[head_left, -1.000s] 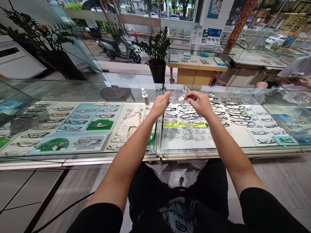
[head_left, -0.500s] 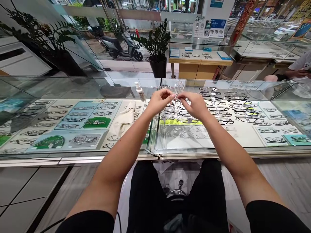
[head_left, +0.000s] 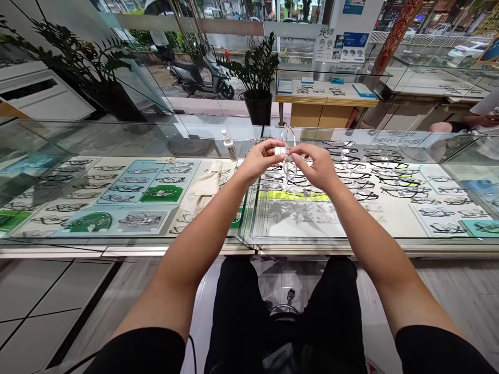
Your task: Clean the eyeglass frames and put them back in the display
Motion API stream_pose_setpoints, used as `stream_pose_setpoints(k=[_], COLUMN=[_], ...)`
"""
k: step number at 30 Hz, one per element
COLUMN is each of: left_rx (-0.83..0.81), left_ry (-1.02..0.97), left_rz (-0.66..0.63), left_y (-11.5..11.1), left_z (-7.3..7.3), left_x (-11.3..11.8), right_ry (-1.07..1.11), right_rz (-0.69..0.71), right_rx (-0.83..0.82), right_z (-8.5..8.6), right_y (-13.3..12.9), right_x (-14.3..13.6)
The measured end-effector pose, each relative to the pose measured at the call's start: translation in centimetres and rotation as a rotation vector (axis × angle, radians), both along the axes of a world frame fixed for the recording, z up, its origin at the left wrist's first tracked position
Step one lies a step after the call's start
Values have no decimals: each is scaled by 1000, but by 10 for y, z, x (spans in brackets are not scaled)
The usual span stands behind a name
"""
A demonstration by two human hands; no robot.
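Note:
Above the glass counter, a pair of clear-framed eyeglasses (head_left: 289,170) is turned on end between my two hands. My right hand (head_left: 317,165) pinches the frame near its middle with thumb and forefinger. My left hand (head_left: 260,161) is closed, its thumb and fingertips pressed on a small white piece like a tag (head_left: 279,150) against the glasses. Whether the tag is fixed to the frame I cannot tell. A white spray bottle (head_left: 230,146) stands left of my left hand, and a cream cloth (head_left: 208,182) lies nearer to me.
The glass counter (head_left: 249,243) runs across in front of my knees. Rows of dark eyeglasses (head_left: 353,174) show on the right, more frames on blue and green cards (head_left: 161,193) on the left. Beyond are a potted plant (head_left: 259,104) and, far right, a seated person (head_left: 483,117).
The glasses have turned a little between my hands, and the small white tag now shows at my left fingertips. The whole view has shifted slightly.

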State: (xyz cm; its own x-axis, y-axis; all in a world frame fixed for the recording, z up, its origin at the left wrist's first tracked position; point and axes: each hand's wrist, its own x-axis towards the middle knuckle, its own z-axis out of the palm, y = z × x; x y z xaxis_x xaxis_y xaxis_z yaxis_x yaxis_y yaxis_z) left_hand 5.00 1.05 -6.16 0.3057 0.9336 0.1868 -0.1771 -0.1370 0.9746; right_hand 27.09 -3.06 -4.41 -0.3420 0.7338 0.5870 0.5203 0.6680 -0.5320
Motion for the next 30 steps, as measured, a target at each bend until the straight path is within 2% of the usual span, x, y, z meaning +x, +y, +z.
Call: stream_pose_setpoints(k=[6,11,16,20,25,28,30], left_rx=[-24,-6,74,116,119,208,287], left_ry=[-10,-47,-58,-60,-90,-72,6], left_rz=[-6,-21,6,-4,-7,53,172], left_y=[-2,-5,-8,-8,-6,-4,-4], left_z=[-1,2,4,5,8,8,8], left_x=[3,7,9,8,8,6,3], right_ry=[33,272,527,613,701,705,697], right_rz=[14,43,123,179,210,231,250], right_rx=[-17,-104,-340,-538,-678,-704,-720], right_z=[-1,-3,-3,-4,-2,1,3], right_y=[0,1,8,13,14,13,13], right_x=[-3,-7,-9,-8,-6,-1,3])
